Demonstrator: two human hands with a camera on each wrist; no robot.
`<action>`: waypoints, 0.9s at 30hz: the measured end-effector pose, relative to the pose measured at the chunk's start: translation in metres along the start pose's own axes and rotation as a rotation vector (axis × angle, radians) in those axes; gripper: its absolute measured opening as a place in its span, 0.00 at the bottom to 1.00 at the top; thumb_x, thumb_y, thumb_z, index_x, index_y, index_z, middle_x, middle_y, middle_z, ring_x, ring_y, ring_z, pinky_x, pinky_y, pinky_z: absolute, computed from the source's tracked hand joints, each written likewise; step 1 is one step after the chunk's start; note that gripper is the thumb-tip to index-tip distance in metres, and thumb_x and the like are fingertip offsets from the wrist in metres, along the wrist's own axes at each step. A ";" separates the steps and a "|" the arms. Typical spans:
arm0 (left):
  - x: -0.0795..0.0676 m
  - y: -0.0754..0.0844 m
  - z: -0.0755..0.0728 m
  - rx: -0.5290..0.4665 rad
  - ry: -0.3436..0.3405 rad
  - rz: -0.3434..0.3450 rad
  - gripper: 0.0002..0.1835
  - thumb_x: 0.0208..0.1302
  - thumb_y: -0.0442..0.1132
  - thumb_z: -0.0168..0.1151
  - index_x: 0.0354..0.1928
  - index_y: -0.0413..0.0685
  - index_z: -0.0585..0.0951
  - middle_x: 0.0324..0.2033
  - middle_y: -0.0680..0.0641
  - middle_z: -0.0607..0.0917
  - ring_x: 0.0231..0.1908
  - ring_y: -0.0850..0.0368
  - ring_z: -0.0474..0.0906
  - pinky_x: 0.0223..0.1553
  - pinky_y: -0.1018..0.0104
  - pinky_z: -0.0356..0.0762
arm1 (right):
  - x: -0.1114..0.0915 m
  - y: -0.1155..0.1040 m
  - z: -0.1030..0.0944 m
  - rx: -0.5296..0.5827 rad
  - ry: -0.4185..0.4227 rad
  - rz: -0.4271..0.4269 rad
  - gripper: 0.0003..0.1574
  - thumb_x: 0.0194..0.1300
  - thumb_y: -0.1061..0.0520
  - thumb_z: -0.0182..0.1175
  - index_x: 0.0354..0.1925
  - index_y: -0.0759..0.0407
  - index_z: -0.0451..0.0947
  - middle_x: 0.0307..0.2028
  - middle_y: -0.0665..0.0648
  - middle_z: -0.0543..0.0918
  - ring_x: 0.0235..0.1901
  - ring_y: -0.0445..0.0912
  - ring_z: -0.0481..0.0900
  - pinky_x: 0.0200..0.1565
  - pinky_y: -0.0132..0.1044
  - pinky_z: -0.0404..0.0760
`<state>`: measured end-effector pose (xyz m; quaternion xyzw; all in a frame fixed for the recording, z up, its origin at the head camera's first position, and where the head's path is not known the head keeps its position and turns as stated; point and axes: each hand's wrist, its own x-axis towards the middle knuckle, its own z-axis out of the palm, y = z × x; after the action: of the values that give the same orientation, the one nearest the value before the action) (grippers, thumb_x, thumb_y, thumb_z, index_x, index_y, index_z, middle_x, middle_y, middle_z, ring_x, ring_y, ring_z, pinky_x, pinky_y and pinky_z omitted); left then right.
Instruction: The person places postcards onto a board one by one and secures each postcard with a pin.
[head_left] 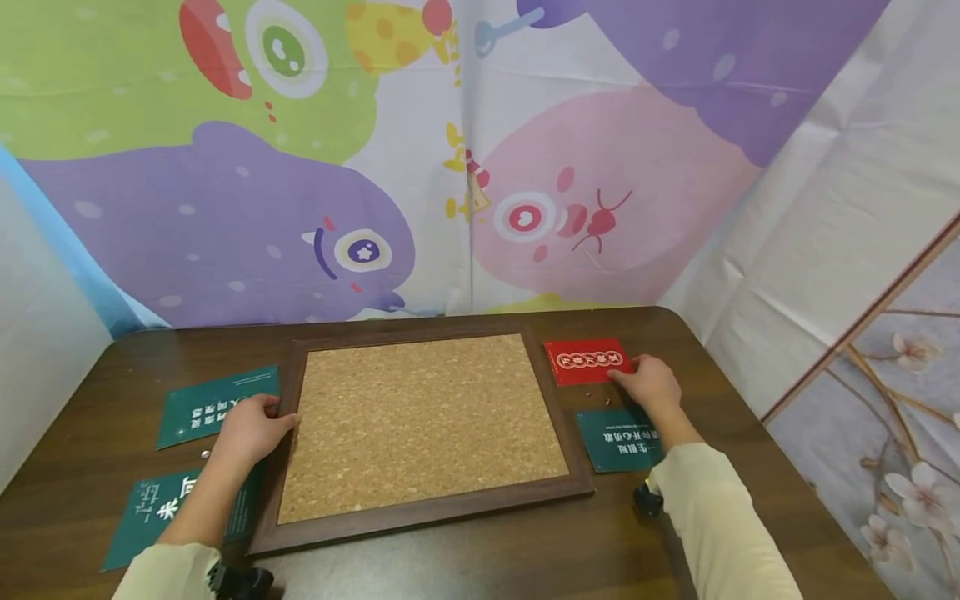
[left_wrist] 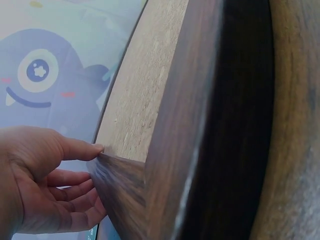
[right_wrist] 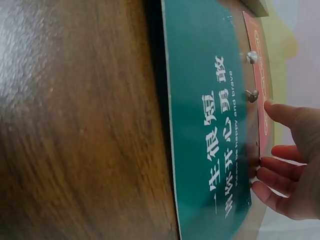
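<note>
Wood-framed corkboard (head_left: 423, 425): lies flat on the dark wooden table (head_left: 450, 575), at the hub of a dial whose twelve o'clock is the printed wall cloth (head_left: 450, 250).
Board handling: looks stiff and fairly light for its spread; the frame (head_left: 435, 508) seems hard and smooth, the cork softer and likely to crumble if dug at. Best taken by opposite side rails.
Left hand (head_left: 251, 425): at nine o'clock, grasping the side rail, thumb on its inner edge and fingers bent against the outer.
Red card (head_left: 588, 360): at two o'clock, beside the board; probably thin, light and easily creased. Best lifted by a corner or edge.
Right hand (head_left: 652, 385): between two and three o'clock, fingers loosely bent, thumb at the card's near edge; whether it pinches the card, I cannot tell.
"Please be happy and brave" card (right_wrist: 205, 120): green, at three o'clock.
Metal pushpins (right_wrist: 252, 96): two, between those cards; small, probably slippery and sharp.
Green cards at left (head_left: 198, 412): at nine to ten and at eight o'clock, a silver pin (head_left: 206, 454) between them.
Holder and contents: the frame, tray-like, bordering its cork sheet.
</note>
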<state>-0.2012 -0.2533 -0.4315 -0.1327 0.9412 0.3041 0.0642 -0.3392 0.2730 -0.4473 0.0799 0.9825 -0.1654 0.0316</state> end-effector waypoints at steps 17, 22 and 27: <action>0.000 0.003 0.000 0.002 0.025 0.002 0.30 0.63 0.42 0.56 0.57 0.21 0.66 0.49 0.23 0.74 0.49 0.30 0.72 0.46 0.42 0.73 | 0.000 0.005 -0.002 0.153 -0.001 0.041 0.40 0.56 0.42 0.64 0.51 0.74 0.73 0.49 0.72 0.78 0.44 0.60 0.75 0.48 0.51 0.74; 0.000 0.002 0.001 0.005 0.026 -0.007 0.30 0.63 0.42 0.56 0.57 0.21 0.66 0.49 0.24 0.74 0.49 0.30 0.72 0.47 0.42 0.73 | -0.002 0.007 -0.007 0.399 -0.031 0.126 0.34 0.59 0.49 0.62 0.51 0.76 0.73 0.51 0.73 0.76 0.40 0.55 0.76 0.44 0.44 0.78; 0.000 0.002 0.000 0.003 0.023 -0.013 0.30 0.63 0.41 0.56 0.57 0.21 0.66 0.49 0.24 0.74 0.48 0.30 0.72 0.46 0.42 0.73 | 0.002 0.008 -0.009 0.730 -0.029 0.232 0.31 0.63 0.52 0.58 0.54 0.76 0.71 0.35 0.61 0.81 0.22 0.39 0.77 0.29 0.28 0.79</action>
<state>-0.2017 -0.2513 -0.4302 -0.1421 0.9414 0.3008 0.0553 -0.3405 0.2833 -0.4414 0.1942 0.8429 -0.5007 0.0336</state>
